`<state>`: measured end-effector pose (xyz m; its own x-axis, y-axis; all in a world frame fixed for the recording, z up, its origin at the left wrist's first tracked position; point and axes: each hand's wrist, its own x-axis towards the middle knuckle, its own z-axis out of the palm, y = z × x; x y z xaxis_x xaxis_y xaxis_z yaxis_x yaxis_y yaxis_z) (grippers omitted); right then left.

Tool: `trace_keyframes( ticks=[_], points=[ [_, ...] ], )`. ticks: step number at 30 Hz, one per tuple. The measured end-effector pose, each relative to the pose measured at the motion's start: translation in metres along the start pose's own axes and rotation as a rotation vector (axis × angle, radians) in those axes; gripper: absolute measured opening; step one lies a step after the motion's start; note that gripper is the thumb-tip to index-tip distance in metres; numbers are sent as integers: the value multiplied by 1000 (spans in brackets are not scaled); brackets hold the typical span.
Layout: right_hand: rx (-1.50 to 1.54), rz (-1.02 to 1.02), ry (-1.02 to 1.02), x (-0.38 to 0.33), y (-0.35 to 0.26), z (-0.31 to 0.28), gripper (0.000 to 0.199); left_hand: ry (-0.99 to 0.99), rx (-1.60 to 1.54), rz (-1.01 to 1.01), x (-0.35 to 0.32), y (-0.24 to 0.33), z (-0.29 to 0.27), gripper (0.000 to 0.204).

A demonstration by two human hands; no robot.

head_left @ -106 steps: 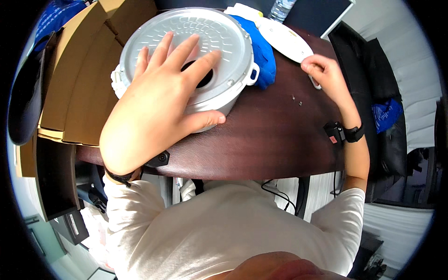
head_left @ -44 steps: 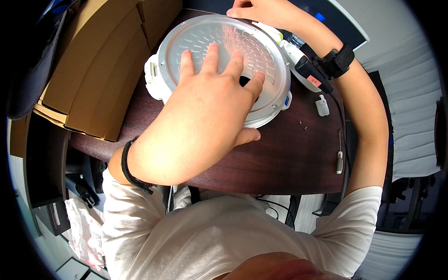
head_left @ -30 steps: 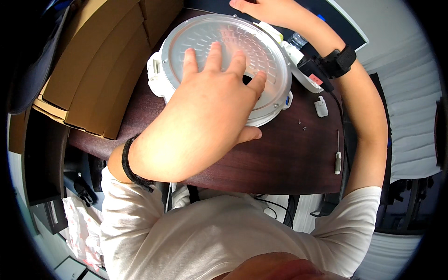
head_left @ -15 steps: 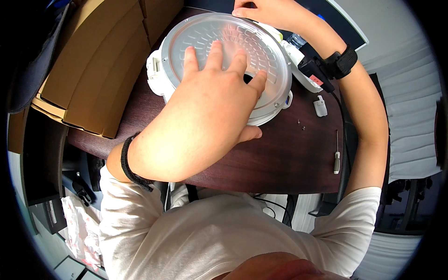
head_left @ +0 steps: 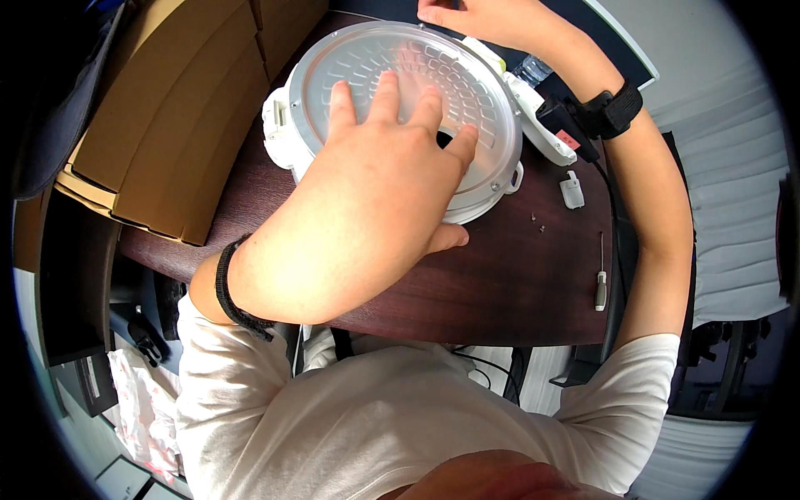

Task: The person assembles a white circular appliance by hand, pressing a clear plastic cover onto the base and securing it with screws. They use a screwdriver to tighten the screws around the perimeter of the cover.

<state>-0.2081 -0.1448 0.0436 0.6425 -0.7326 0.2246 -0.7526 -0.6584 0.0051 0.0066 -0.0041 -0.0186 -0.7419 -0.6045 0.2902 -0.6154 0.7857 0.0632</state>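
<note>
Already steadied: left hand flat, fingers spread, on the round ribbed translucent lid upon the dark wooden table.
Right hand grips its far rim, fingers hidden; two tiny loose screws and a slim screwdriver lie beyond the thumb; refitting seemingly remains.

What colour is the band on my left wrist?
Black: the wristband sits behind the left hand resting on the round lid, in the head view.

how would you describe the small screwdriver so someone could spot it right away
Start at the dark brown table, right of the round white appliance under the left hand. Near the table's right edge, beside the right forearm, lies the screwdriver: a thin metal shaft with a pale handle, longer and slimmer than the tiny screws.
</note>
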Motion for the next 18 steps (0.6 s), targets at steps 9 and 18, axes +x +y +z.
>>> trace_keyframes(
  ticks=[9, 18],
  points=[
    [46, 58, -74, 3, -1, 2, 22, 7, 2, 1, 0, 1, 0, 81],
    [106, 150, -55, 3, -4, 2, 23, -4, -5, -2, 0, 1, -1, 81]
  ],
)
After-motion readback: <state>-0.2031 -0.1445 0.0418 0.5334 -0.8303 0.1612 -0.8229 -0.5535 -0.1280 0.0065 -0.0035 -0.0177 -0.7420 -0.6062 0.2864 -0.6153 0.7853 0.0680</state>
